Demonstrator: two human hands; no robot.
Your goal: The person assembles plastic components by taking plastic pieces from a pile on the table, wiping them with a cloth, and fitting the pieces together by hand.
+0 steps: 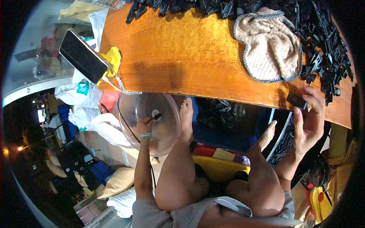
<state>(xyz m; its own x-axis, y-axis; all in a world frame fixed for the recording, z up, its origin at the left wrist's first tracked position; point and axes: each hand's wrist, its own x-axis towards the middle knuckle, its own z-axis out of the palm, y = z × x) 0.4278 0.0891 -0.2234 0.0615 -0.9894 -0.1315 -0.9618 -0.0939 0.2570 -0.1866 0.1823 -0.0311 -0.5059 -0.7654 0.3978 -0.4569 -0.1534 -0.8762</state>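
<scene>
A small black plastic piece (pixel 296 101) is pinched in the fingertips of my right hand (pixel 311 116), just over the near right edge of the wooden table (pixel 163 57). Down to the left, my left hand (pixel 145 124) reaches into a clear pinkish plastic basin (pixel 173 142). Its fingers are closed on a small dark piece (pixel 156 116), too small to name for sure. Beside that piece, a pale round spot shows in the basin. Heaped along the table's right side are many black plastic parts (pixel 323 62), close to my right hand.
A beige cloth (pixel 270 45) with a blue-grey border lies on the table. At the table's left end, a phone (pixel 83 56) with a white cable leans by a yellow cloth (pixel 113 59). More black parts lie in a dark blue container (pixel 224 117) below. White bags (pixel 85 117) crowd the left.
</scene>
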